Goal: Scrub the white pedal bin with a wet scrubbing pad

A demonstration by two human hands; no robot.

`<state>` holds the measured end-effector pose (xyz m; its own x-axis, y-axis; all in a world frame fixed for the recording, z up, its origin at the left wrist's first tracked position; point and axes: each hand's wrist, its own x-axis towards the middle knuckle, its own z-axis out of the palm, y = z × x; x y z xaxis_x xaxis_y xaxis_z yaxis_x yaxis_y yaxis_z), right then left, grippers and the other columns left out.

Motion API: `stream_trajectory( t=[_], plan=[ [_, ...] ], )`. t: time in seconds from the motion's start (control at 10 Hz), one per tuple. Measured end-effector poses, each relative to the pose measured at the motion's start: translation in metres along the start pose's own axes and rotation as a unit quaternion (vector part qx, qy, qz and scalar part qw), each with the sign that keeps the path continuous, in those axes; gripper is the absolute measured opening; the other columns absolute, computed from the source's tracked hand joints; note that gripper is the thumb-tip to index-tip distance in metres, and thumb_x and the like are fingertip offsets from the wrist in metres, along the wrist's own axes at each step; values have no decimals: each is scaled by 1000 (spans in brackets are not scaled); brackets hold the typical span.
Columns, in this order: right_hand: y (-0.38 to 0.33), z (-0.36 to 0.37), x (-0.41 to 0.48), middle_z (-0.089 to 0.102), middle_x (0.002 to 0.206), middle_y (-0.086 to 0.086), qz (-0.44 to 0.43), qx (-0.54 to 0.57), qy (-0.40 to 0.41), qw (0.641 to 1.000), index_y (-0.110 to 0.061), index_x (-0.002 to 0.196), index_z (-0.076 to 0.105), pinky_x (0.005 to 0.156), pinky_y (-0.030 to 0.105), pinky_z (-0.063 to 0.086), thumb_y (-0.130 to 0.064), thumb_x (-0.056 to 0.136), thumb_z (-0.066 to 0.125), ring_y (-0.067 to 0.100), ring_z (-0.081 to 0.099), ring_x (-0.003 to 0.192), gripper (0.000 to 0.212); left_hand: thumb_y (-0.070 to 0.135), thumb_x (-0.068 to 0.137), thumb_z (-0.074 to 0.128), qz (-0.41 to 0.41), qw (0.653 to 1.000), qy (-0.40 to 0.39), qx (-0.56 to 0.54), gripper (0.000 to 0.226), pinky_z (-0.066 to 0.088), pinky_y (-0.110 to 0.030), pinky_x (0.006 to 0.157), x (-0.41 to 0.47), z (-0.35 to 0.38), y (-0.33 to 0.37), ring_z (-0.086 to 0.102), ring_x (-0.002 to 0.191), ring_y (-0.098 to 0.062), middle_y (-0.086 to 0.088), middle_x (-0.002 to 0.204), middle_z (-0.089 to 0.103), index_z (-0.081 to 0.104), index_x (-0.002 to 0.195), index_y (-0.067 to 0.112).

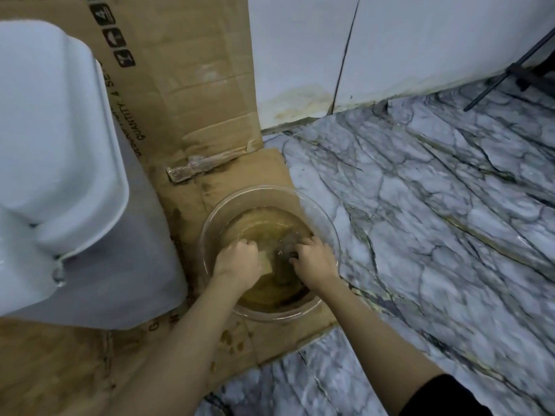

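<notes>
The white pedal bin (60, 163) stands at the left on flattened cardboard, its lid down. To its right sits a clear glass bowl (327, 226) with brownish water. Both my hands are inside the bowl. My left hand (238, 261) is closed over the yellowish end of the scrubbing pad (283, 259). My right hand (313, 259) grips the pad's dark, wet end. The pad lies between the two hands, partly under water and partly hidden by my fingers.
Cardboard (186, 85) leans against the white wall and covers the floor under the bin and bowl, with wet stains on it. Marble-patterned floor (435, 220) spreads to the right. A black tripod leg (495, 82) stands at the far right by the wall.
</notes>
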<state>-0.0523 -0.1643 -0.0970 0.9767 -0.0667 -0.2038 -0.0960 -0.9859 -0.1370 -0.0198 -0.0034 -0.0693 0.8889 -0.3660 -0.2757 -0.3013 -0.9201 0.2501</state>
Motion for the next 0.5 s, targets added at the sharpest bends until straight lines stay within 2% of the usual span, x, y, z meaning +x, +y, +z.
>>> stream_trajectory(
  t=[0.1,0.2,0.3,0.4,0.5],
  plan=[
    [0,-1,-4,51,132,5,0,-23,-23,999,-16,115,65,99,41,34,-28,97,39,27,38,122,34,19,95,42,-1,1000,-5,-1,26,51,-34,84,-3,0,3,58,102,-25,-8,110,60,57,114,8],
    [-1,-10,-17,48,131,7,-3,-16,-10,1000,-16,115,63,99,41,33,-23,97,36,28,38,121,34,19,96,42,4,1000,-10,-14,27,52,-35,85,-12,-7,6,59,100,-23,-8,110,60,57,115,10],
    [0,-22,-47,53,126,6,-8,14,38,999,-16,117,59,97,39,36,-23,97,36,28,44,117,32,21,97,40,14,999,-42,-23,27,53,-34,83,-33,-17,11,61,96,-22,-6,107,62,59,113,11],
    [-1,-35,-81,63,111,1,-11,27,68,997,-20,108,65,85,35,44,-29,96,37,23,56,106,32,24,96,39,-3,996,-79,-48,29,54,-33,79,-58,-35,12,63,91,-21,-6,101,65,63,106,10],
    [-1,-64,-127,69,89,-5,1,111,128,986,-27,98,70,59,26,43,-32,93,47,16,65,81,24,29,96,40,-18,972,-181,-147,32,53,-36,86,-95,-54,11,63,96,-22,-6,105,67,65,104,11]
  ],
)
